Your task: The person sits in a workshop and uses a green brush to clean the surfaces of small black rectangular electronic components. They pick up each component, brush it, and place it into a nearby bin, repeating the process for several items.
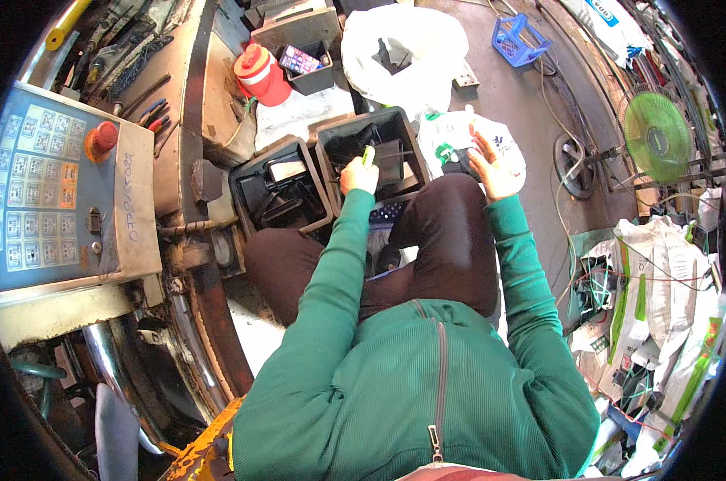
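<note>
My left hand (pixel 357 178) is closed around a small yellow-green handle (pixel 369 155), whose tip points up from the fist; its kind I cannot make out. That hand is over the near left side of a dark bin (pixel 413 160) with black parts in it. A second dark bin (pixel 321 200) stands to its left and holds black plastic parts and a pale block (pixel 287 171). My right hand (pixel 495 166) is raised with its fingers stretched out, holding nothing. It is over a white plastic bag (pixel 511 144) with green print, beside my right knee.
A control panel (pixel 74 240) with a red button stands at the left. Beyond the bins are a red-and-white jug (pixel 259 74), a small black box (pixel 313 81) and a large white sack (pixel 427 48). A blue crate (pixel 520 40), green fan (pixel 658 136) and stacked white sacks (pixel 660 280) are rightward.
</note>
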Tool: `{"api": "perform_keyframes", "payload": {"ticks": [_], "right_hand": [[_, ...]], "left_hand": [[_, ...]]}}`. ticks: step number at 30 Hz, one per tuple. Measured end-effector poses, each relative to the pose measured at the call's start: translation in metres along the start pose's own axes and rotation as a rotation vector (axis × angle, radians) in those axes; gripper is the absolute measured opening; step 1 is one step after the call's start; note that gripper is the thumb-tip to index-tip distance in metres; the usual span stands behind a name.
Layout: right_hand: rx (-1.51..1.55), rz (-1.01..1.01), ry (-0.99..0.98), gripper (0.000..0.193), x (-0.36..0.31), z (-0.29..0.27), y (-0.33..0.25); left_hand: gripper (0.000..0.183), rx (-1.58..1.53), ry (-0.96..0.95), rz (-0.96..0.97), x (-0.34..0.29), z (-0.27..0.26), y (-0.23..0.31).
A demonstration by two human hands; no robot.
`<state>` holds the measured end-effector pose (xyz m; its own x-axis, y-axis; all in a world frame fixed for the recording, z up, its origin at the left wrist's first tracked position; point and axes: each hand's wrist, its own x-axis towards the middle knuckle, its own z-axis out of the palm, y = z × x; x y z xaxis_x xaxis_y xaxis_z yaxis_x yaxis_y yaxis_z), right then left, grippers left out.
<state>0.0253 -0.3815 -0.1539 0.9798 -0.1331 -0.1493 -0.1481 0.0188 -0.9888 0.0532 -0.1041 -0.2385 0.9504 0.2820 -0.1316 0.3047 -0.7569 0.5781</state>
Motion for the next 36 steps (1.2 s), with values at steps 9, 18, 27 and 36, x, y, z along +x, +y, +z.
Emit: {"api": "perform_keyframes", "payload": {"ticks": [9,18,27,36], "right_hand": [[0.487,0.287,-0.258,0.058,-0.038,0.087,-0.02],[0.088,-0.104,0.135,0.037,-0.055,0.093,-0.048],[0.786,0.044,-0.125,0.042,-0.057,0.039,-0.109],[0.556,0.144,0.064,0.048,-0.076,-0.002,-0.048]], "left_hand": [[0.029,-0.458,0.136,0.389,-0.088,-0.101,0.075],[0.014,-0.608,0.266,0.741,-0.101,-0.138,0.132],[0.018,-1.232,0.09,0.378,0.042,-0.132,0.142],[0.036,-0.287,-0.211,0.904,-0.074,-0.145,0.142]]}}
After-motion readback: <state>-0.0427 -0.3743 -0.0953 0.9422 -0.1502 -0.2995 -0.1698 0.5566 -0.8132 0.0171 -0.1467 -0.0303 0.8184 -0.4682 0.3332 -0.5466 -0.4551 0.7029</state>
